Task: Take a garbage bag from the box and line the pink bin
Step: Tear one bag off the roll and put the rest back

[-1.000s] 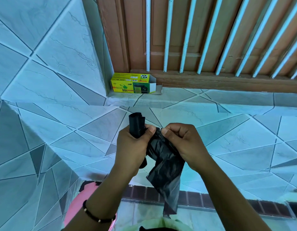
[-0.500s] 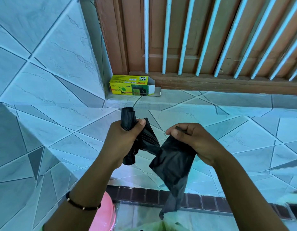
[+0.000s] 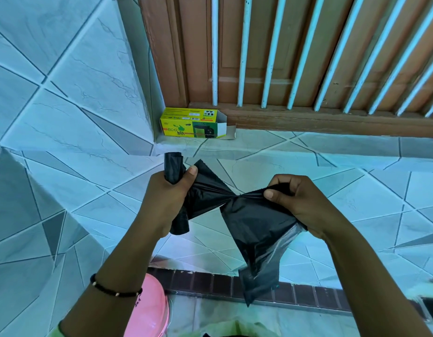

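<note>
Against the wooden frame at the back edge of the tiled ledge (image 3: 307,152), near its left corner, lies the yellow-green box (image 3: 193,122), its right end flap open. Above the tiled step, the person holds the black plastic out in front: the garbage bag (image 3: 256,229) hangs from the right hand, its lower part draping down toward the dark brick strip (image 3: 307,295), and it is joined by a stretched, twisted neck to the roll (image 3: 173,167). The pink bin (image 3: 149,312) shows only in part at the bottom edge, below the left forearm, and no liner is visible on it. Judged status: the plastic is out of the box; separating one bag from the roll appears to be the step in hand; opening the bag and fitting it over the bin rim remain. The left hand (image 3: 166,198) is wrapped around the roll, which stands upright, with the thumb pressed over the plastic leading off it. The right hand (image 3: 298,198) has its fingers curled and pinches the bag's upper edge between thumb and fingers. Both forearms reach forward, the hands apart, the neck taut between them.
</note>
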Tool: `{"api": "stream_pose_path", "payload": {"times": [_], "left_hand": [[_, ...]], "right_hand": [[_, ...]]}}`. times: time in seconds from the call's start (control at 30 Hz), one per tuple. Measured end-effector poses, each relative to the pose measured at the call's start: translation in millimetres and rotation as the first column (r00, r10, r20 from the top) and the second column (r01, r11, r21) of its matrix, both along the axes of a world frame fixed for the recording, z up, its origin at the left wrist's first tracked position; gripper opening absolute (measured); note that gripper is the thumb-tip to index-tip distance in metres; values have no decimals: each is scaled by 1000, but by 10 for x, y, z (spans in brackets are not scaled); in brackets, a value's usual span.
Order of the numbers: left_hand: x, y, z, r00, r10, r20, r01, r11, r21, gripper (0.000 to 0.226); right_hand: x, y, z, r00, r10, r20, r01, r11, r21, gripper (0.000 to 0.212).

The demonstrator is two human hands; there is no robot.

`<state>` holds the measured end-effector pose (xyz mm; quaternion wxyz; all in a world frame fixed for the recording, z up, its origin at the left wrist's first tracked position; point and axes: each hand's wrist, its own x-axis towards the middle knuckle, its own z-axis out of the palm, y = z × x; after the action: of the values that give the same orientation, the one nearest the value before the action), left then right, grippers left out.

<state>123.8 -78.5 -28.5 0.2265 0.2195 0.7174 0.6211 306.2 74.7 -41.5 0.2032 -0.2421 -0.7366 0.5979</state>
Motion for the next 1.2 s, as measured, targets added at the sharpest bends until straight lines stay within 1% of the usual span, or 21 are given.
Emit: {"api": "stream_pose_path", "payload": {"times": [0.07, 0.23, 0.33, 0.4, 0.43, 0.5, 0.53, 0.57, 0.6, 0.63, 0.67, 0.73, 0.8, 0.87, 0.9, 0.97, 1.0, 1.03, 1.13, 1.17, 1.2], "left_hand": [[-10, 4, -20, 999, 13, 29, -13, 1000, 19, 30], [-3, 33, -49, 995, 60, 78, -63, 997, 35, 26], [6, 41, -59, 994, 91, 62, -95, 993, 64, 26], [14, 48, -72, 993, 105, 45, -107, 993, 55, 26], [-16, 26, -69, 989, 141, 38, -143, 989, 49, 27], [-235, -83, -83, 949, 310, 65, -314, 946, 75, 28], [-395, -158, -70, 916, 388, 106, -398, 911, 105, 26], [-517, -231, -23, 891, 431, 146, -448, 886, 121, 23], [-601, -270, 8, 890, 426, 164, -446, 887, 120, 22], [-640, -269, 18, 907, 388, 165, -407, 907, 109, 22], [-622, -221, 13, 929, 334, 157, -350, 932, 93, 24], [-455, -93, -2, 964, 222, 143, -233, 970, 64, 28], [-289, 8, -24, 979, 138, 153, -144, 989, 28, 32], [-215, 49, -57, 974, 83, 211, -89, 996, 22, 40], [-178, 52, -46, 965, 46, 259, -57, 998, 34, 47], [-131, 66, -38, 924, -48, 379, 23, 997, 71, 66], [-98, 86, -44, 905, -86, 417, 56, 995, 85, 68], [-58, 103, -56, 900, -120, 418, 94, 992, 81, 65], [80, 156, -109, 917, -227, 327, 229, 973, 32, 49], [118, 168, -126, 916, -258, 307, 262, 965, 29, 43], [157, 181, -142, 913, -283, 293, 288, 957, 27, 40]], "right_hand": [[18, 18, 11, 1000, 6, 19, -7, 999, 48, 18], [41, 47, 26, 999, 0, 39, -4, 995, 100, 16], [20, 59, 11, 999, 2, 33, -6, 992, 127, 16], [-7, 65, 4, 998, 1, 57, -10, 987, 161, 17], [7, 80, 4, 995, -7, 96, -14, 977, 211, 18], [135, 204, -8, 983, -95, 157, 37, 942, 334, 22], [245, 296, -8, 979, -148, 138, 97, 942, 320, 24], [357, 355, 24, 980, -182, 85, 156, 956, 250, 23], [437, 428, 42, 975, -217, 38, 206, 959, 193, 20], [467, 461, 71, 974, -225, 3, 221, 961, 168, 17], [446, 469, 84, 977, -215, 0, 211, 960, 185, 15], [289, 396, 83, 988, -152, 12, 146, 967, 209, 13], [143, 289, 42, 994, -105, 13, 101, 979, 177, 12], [71, 199, -24, 997, -74, 0, 73, 992, 100, 15], [52, 153, -50, 999, -43, -6, 43, 997, 68, 17], [2, 44, -82, 1000, 17, -4, -17, 1000, 3, 17], [-32, -14, -93, 999, 39, -1, -39, 999, -36, 22], [-75, -72, -89, 999, 48, 4, -48, 996, -69, 31], [-227, -188, -84, 996, 65, 60, -58, 993, -101, 54], [-278, -228, -75, 994, 78, 80, -67, 989, -134, 56], [-323, -265, -75, 991, 93, 93, -76, 982, -170, 54]]}}
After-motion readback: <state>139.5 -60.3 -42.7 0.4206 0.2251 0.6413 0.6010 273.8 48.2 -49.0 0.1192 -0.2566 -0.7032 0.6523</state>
